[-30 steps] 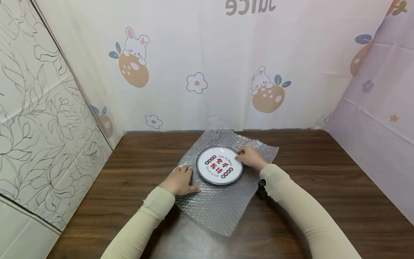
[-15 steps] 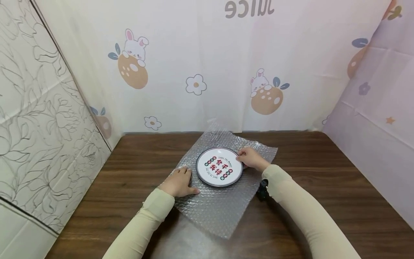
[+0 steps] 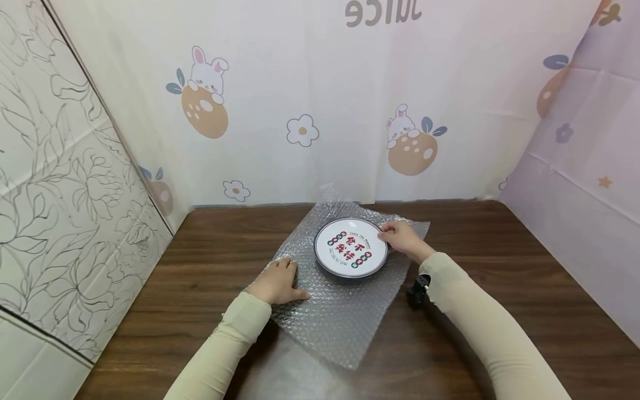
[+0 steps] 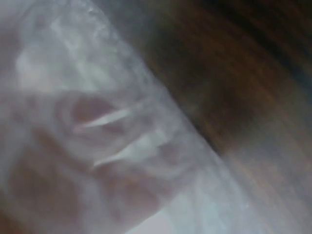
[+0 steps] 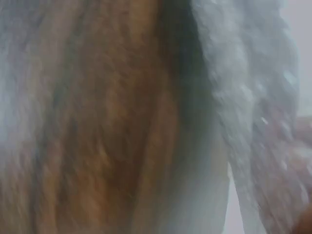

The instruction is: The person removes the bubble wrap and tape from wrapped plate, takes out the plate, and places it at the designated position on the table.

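In the head view a round white plate [image 3: 345, 261] with a dark rim and red characters lies over a sheet of bubble wrap [image 3: 335, 328]. My right hand [image 3: 404, 239] pinches the plate's right edge, thumb on its top face. To the left of the plate, my left hand [image 3: 274, 282] rests with spread fingers on the wrap's left side. The left wrist view is a blurred close-up of the bubble wrap [image 4: 209, 180] and its edge. Blurred bubble wrap [image 5: 234, 83] fills the right part of the right wrist view.
The sheet lies on a dark wooden table [image 3: 210, 244]. A printed curtain [image 3: 340, 100] hangs behind the table's far edge, and a flower-patterned panel [image 3: 85, 183] stands at the left. A small black device [image 3: 417, 291] hangs at the right wrist.
The plate has shifted right and slightly away from me, carried along by the right hand. The left hand stays in place on the bubble wrap.
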